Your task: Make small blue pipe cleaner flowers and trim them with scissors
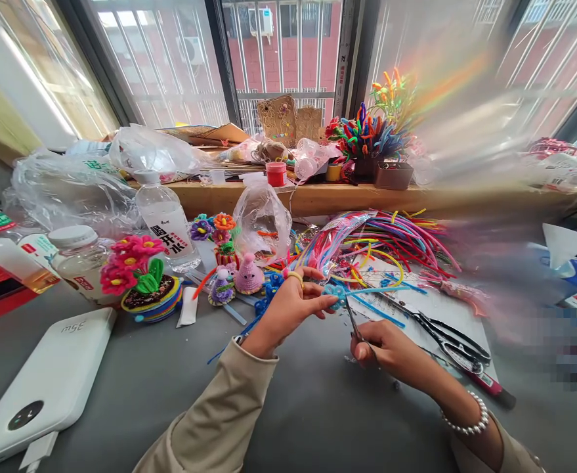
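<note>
Right now my left grip (295, 302) is pinched together, thumb against fingers, on the near edge of a blue piece (336, 297), just right of and below the frame's centre. My right grip (391, 348), lower right of it, is closed around the handles of small scissors (354, 322); their tips point up to the blue piece's right edge, though I cannot tell whether the blades actually touch it. The blue piece is pale, fuzzy and compact, curled into small rounded loops, and held up above the desk (308, 420). A fuzzy light-blue strand (384, 289) runs from its right side toward the right of the frame, nearly level; another blue strand (379, 311) slants just below that.

Right of my grips, big scissors (458, 345) with dark handles lie on a pale board (480, 332), and a loose bundle of coloured stems (367, 243) spreads above. Behind my left wrist sit dark blue bits (268, 295). Farther left are a pink doll (249, 274), a purple doll (222, 289) and a pink potted flower (138, 266); a white power bank (46, 374) lies at lower left.
</note>
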A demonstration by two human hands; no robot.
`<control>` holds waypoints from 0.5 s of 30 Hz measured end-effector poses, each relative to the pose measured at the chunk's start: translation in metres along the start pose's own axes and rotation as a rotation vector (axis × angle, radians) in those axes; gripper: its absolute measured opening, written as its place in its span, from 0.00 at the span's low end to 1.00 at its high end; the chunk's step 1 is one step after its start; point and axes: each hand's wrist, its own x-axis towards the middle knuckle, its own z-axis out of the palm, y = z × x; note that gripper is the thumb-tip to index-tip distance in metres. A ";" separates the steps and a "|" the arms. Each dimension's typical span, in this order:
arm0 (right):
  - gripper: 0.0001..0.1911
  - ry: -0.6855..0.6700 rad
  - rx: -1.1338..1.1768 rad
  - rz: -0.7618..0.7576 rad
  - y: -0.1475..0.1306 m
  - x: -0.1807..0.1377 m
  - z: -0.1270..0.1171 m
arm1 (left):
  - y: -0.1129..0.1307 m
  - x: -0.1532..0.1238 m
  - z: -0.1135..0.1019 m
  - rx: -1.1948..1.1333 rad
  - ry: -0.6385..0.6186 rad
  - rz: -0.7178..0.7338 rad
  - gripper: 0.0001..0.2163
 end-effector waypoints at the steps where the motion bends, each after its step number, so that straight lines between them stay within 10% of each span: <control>1: 0.38 -0.004 0.007 -0.001 0.000 0.000 0.000 | 0.000 0.000 0.000 0.003 0.002 0.001 0.21; 15: 0.32 0.083 -0.137 0.022 0.018 0.004 0.002 | 0.000 0.002 -0.007 0.028 0.019 0.018 0.22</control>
